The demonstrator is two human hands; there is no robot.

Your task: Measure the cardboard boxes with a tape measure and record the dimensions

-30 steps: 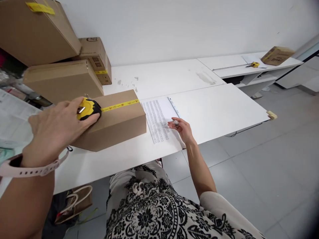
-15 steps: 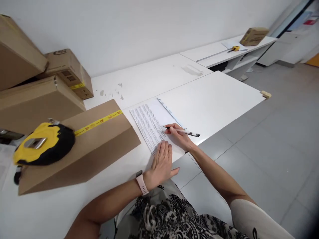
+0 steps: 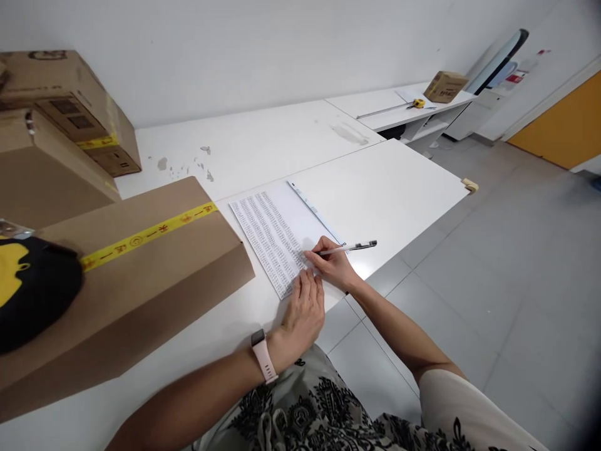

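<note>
A notepad (image 3: 300,216) covered on its left part with rows of small handwriting lies on the white table. My right hand (image 3: 334,263) grips a pen (image 3: 352,247), white with a dark end, its tip down at the page near the written lines. Flat on the lower edge of the pad rests my left hand (image 3: 305,307), fingers stretched out side by side. A pink-banded watch (image 3: 264,357) is on my left wrist.
A taped cardboard box (image 3: 188,250) lies left of the pad, with a yellow and black tape measure (image 3: 37,288) on it. More cartons (image 3: 70,106) are stacked behind. Farther right, a small box (image 3: 446,86) and another tape measure (image 3: 419,103) sit on a shelf unit.
The view has turned right, so the boxes and tape measure slide left and more of the orange panel shows. The pen tilts flatter in my right hand; my left thumb no longer sticks out.
</note>
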